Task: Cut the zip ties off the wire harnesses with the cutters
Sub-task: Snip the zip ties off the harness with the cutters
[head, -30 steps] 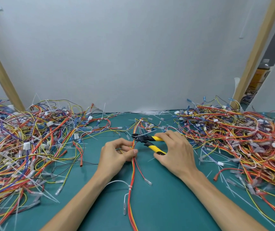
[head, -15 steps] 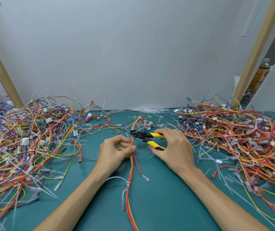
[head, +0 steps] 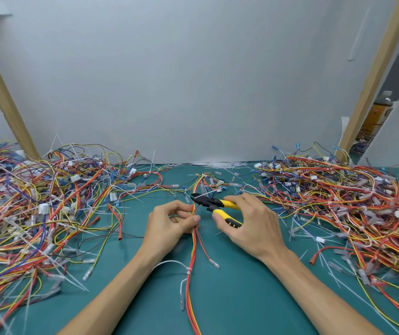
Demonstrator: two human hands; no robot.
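Yellow-and-black cutters (head: 215,205), red-orange-yellow harness (head: 192,274), teal table (head: 241,298).

Single head view, forward and down.
Looks from above and behind the left hand (head: 169,226) and right hand (head: 254,226), close enough to take in both forearms from the bottom edge; faces past the hands across the table (head: 241,298) to the wall (head: 193,81); bends the posts (head: 0,93) left and right of the hands, wide-angle.
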